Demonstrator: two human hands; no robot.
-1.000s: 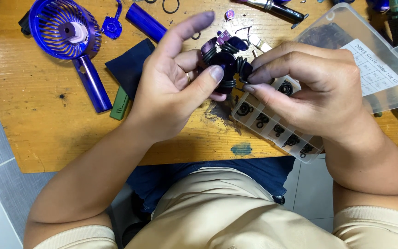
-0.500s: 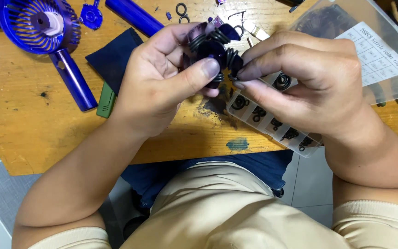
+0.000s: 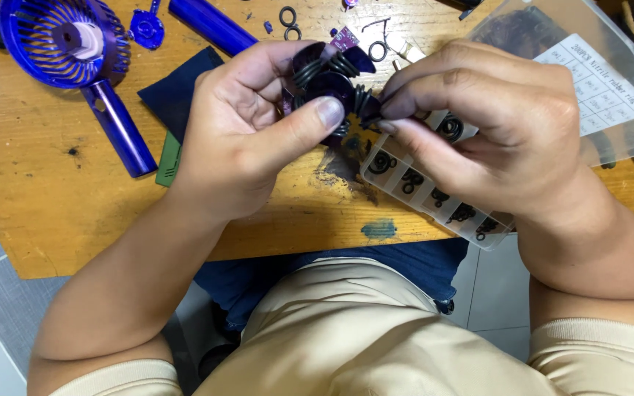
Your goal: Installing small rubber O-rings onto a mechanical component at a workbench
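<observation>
My left hand grips a small dark purple fan impeller with black rubber rings wound around its blades; the thumb presses on its hub. My right hand pinches the impeller's right edge and one black ring there. Both hands hover over the wooden table, just above a clear plastic compartment box that holds several black O-rings.
A blue hand-fan body with grille and handle lies at the upper left. A blue tube, a dark cloth, loose black rings and the box's clear lid with a paper chart lie on the table.
The view has shifted slightly and my hands with the impeller have stayed together; my right fingers have worked a little along the impeller's edge.
</observation>
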